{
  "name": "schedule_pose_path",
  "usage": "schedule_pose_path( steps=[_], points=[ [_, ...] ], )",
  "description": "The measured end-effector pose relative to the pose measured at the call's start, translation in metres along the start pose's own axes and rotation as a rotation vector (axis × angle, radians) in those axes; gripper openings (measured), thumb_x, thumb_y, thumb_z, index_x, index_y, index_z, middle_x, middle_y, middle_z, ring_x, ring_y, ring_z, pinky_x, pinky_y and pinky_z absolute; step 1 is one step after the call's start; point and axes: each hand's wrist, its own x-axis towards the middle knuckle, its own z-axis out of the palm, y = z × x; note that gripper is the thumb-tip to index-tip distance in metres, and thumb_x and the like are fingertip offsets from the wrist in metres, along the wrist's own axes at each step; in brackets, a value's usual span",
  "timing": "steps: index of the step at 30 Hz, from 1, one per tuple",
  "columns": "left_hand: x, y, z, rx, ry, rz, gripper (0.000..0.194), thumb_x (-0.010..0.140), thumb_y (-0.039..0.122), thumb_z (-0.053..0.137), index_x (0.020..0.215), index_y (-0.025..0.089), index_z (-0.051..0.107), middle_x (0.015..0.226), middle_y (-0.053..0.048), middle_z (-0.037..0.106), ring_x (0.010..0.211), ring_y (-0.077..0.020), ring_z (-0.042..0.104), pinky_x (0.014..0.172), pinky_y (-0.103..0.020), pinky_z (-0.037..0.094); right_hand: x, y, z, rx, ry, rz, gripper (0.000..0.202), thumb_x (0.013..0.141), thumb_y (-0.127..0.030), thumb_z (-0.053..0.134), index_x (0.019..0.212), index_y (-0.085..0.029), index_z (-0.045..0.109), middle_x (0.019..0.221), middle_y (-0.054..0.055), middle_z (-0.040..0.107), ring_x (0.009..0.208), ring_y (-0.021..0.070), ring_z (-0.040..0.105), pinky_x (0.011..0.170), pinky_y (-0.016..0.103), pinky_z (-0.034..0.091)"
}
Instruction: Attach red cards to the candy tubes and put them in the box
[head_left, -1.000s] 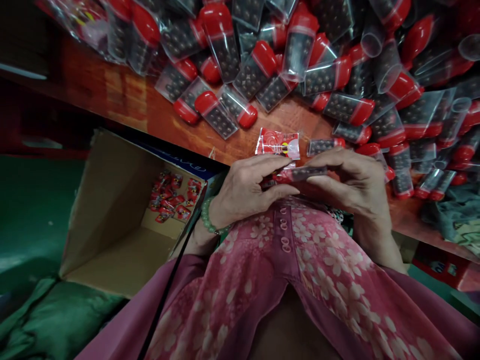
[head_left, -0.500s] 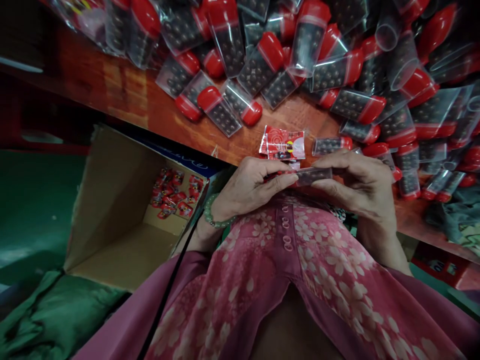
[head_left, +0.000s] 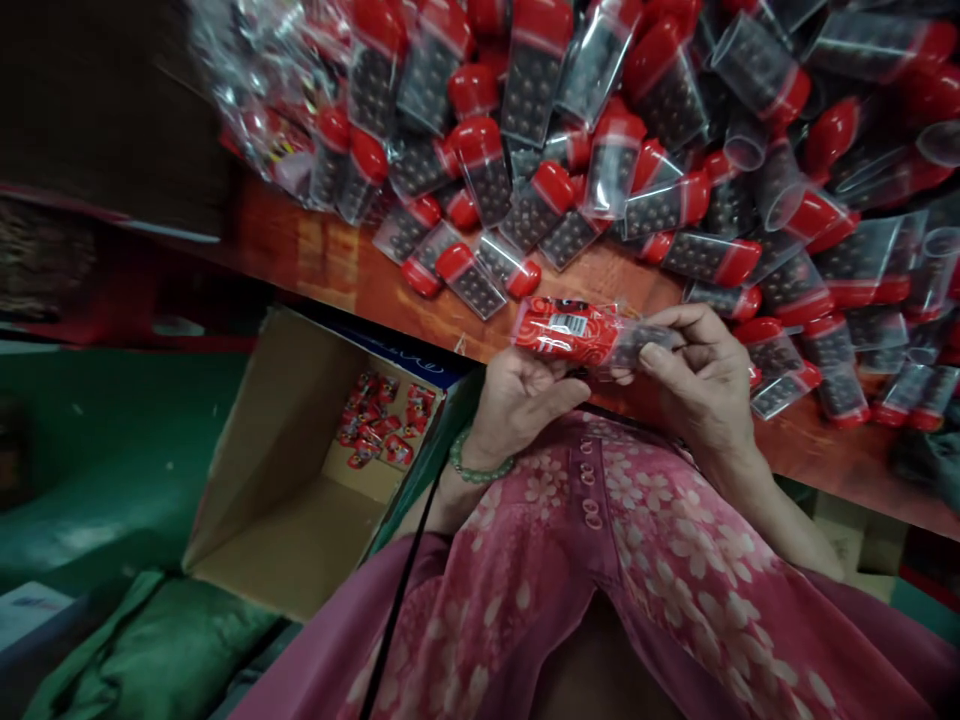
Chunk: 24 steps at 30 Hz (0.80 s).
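Note:
In front of my body, my right hand [head_left: 701, 375] pinches a small clear tube of dark beads [head_left: 634, 345] between thumb and fingers. The tube's left part is inside a glossy red printed sleeve [head_left: 566, 330] with a barcode facing up. Beneath the sleeve lies my left hand [head_left: 525, 395], palm up, holding it from below with the thumb off to the side. Most of my left fingers are hidden under the sleeve and tube. A green bead bracelet [head_left: 480, 470] circles my left wrist.
Many red-capped clear tubes of dark beads [head_left: 472, 280] are heaped across the wooden table [head_left: 330, 265]. Clear plastic packaging [head_left: 270, 100] lies at the back left. Below the table edge on the left, an open cardboard box [head_left: 262, 500] holds several small red packs [head_left: 382, 420].
The tube, earlier between both hands, is now partly inside the red sleeve. My left thumb has come off the tube, and my left palm has turned up. The view has shifted left.

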Motion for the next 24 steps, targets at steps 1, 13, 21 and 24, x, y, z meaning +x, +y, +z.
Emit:
schedule_pose_path(
  steps=[1, 13, 21, 24],
  points=[
    [0.0, -0.002, 0.003, -0.003, 0.005, -0.036, 0.051, 0.095, 0.068, 0.061, 0.116, 0.023, 0.073, 0.116, -0.01, 0.08, 0.114, -0.0243, 0.076, 0.1, -0.041, 0.065, 0.0, -0.001, 0.003, 0.012, -0.021, 0.021, 0.027, 0.089, -0.041, 0.082, 0.106, -0.027, 0.066, 0.088, -0.003, 0.08, 0.065, 0.0146, 0.078, 0.066, 0.028, 0.069],
    [0.014, -0.005, 0.012, -0.113, 0.191, -0.055, 0.049, 0.088, 0.069, 0.071, 0.106, 0.023, 0.075, 0.105, -0.006, 0.082, 0.104, -0.0243, 0.08, 0.095, -0.041, 0.067, 0.002, 0.003, 0.017, -0.132, -0.024, -0.144, 0.019, 0.089, -0.026, 0.079, 0.107, -0.028, 0.074, 0.099, -0.004, 0.082, 0.079, 0.0125, 0.079, 0.073, 0.023, 0.066],
    [0.024, 0.002, 0.011, -0.199, 0.147, -0.058, 0.053, 0.092, 0.068, 0.066, 0.12, 0.024, 0.072, 0.122, -0.009, 0.079, 0.11, -0.0272, 0.079, 0.094, -0.044, 0.068, 0.005, 0.009, 0.025, -0.359, 0.043, -0.286, 0.021, 0.087, -0.03, 0.08, 0.107, -0.026, 0.075, 0.096, 0.001, 0.082, 0.082, 0.0167, 0.078, 0.078, 0.029, 0.065],
    [0.025, 0.005, 0.011, -0.316, 0.173, -0.081, 0.05, 0.086, 0.063, 0.076, 0.115, 0.022, 0.074, 0.12, -0.009, 0.08, 0.107, -0.028, 0.08, 0.094, -0.043, 0.068, 0.006, 0.009, 0.028, -0.159, -0.03, -0.103, 0.026, 0.089, -0.043, 0.079, 0.106, -0.026, 0.071, 0.091, -0.001, 0.081, 0.07, 0.0152, 0.077, 0.065, 0.027, 0.065]
  ],
)
